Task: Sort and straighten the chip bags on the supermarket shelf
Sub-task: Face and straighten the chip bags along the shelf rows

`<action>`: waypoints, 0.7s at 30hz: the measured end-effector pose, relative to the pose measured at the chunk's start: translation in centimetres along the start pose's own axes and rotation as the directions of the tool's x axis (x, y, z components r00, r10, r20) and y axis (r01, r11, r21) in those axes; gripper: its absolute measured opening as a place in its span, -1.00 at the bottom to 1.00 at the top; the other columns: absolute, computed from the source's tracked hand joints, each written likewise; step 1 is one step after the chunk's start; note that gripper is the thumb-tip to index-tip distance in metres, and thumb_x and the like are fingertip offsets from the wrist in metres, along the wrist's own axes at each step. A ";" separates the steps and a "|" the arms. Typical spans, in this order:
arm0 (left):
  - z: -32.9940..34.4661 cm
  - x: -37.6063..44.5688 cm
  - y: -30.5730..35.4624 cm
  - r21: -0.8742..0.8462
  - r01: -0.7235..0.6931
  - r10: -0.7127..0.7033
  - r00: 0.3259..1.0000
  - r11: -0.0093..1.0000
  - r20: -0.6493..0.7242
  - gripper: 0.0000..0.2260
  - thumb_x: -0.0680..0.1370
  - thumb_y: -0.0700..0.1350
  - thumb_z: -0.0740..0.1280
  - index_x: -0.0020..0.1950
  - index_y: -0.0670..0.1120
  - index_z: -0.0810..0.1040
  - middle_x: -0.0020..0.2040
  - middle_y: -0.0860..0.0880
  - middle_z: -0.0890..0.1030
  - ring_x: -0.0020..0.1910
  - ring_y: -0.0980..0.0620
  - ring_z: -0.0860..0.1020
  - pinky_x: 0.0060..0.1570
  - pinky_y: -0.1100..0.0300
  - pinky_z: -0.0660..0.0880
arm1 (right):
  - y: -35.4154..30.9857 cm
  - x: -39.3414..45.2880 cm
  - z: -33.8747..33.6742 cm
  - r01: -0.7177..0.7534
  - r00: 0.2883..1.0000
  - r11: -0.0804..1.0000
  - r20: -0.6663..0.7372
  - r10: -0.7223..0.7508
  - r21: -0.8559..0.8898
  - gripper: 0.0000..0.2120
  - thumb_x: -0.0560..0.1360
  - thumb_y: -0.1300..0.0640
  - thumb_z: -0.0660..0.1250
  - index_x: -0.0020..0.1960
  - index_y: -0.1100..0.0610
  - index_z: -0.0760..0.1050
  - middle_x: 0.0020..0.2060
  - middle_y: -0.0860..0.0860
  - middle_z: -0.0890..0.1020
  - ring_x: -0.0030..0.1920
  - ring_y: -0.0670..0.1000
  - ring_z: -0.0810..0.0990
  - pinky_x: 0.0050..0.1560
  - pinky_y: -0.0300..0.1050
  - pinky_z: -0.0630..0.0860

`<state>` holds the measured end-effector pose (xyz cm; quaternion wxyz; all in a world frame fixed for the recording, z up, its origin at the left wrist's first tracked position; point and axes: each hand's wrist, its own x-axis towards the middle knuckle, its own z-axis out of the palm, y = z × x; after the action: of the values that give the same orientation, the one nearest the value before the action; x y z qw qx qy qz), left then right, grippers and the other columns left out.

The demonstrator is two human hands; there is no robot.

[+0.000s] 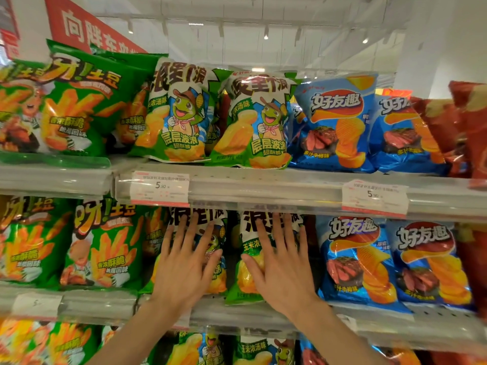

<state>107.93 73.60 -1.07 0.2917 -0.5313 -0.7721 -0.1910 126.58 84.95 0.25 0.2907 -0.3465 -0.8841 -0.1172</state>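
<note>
Two bare forearms rising from the bottom edge, no sleeves showing, slim left hand [181, 262] with long fingers, right hand [279, 267] just as unadorned, short plain fingernails, wrists uncovered, no gloves, knuckles and tendons faintly ridged

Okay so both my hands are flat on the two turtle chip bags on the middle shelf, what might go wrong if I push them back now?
1. Left hand and right hand press flat on the turtle bags; hard pushing may crush chips.
2. The right bag's bottom edge overhangs the shelf lip, so it might tip forward once released.
3. The neighbouring blue bags sit close by, so sideways pushing may skew them.
</note>
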 end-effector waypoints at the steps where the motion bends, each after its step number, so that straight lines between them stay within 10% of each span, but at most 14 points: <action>1: -0.2 0.0 0.1 -0.025 0.003 -0.003 1.000 1.000 -0.013 -0.44 0.66 0.22 0.00 0.58 -0.01 0.30 0.59 -0.16 0.22 0.59 -0.17 0.15 0.53 -0.21 0.07 | 0.1 0.0 -0.2 0.005 1.000 1.000 -0.009 -0.005 0.026 -0.31 0.61 -0.35 -0.13 0.61 0.01 0.04 0.59 0.17 0.08 0.59 0.17 -0.09 0.50 0.33 -0.04; 13: -2.9 1.4 15.1 -0.561 -0.135 0.070 0.988 0.817 -0.136 -0.58 0.64 0.13 0.16 0.47 0.05 0.37 0.41 0.03 0.33 0.29 0.08 0.42 0.18 0.20 0.47 | 15.2 -2.9 -7.5 -0.181 0.924 0.950 -0.288 0.253 0.253 -0.42 0.50 0.06 0.42 0.42 0.26 0.35 0.30 0.27 0.43 0.30 0.30 0.38 0.30 0.20 0.36; 21: 0.3 4.3 26.1 -0.741 0.082 -0.042 0.997 0.666 0.072 -0.54 0.69 0.03 0.15 0.58 0.22 0.14 0.58 -0.09 0.12 0.53 -0.09 0.20 0.47 0.02 0.23 | 21.6 -5.7 -7.9 -0.230 0.971 0.868 0.159 0.176 0.440 -0.23 0.50 -0.19 0.36 0.56 -0.19 0.01 0.45 0.06 0.28 0.30 0.12 0.47 0.15 -0.04 0.47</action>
<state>130.99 86.29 1.14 0.0245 -0.5821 -0.6518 -0.4855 148.05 94.45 3.37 0.3235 -0.3658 -0.8607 0.1444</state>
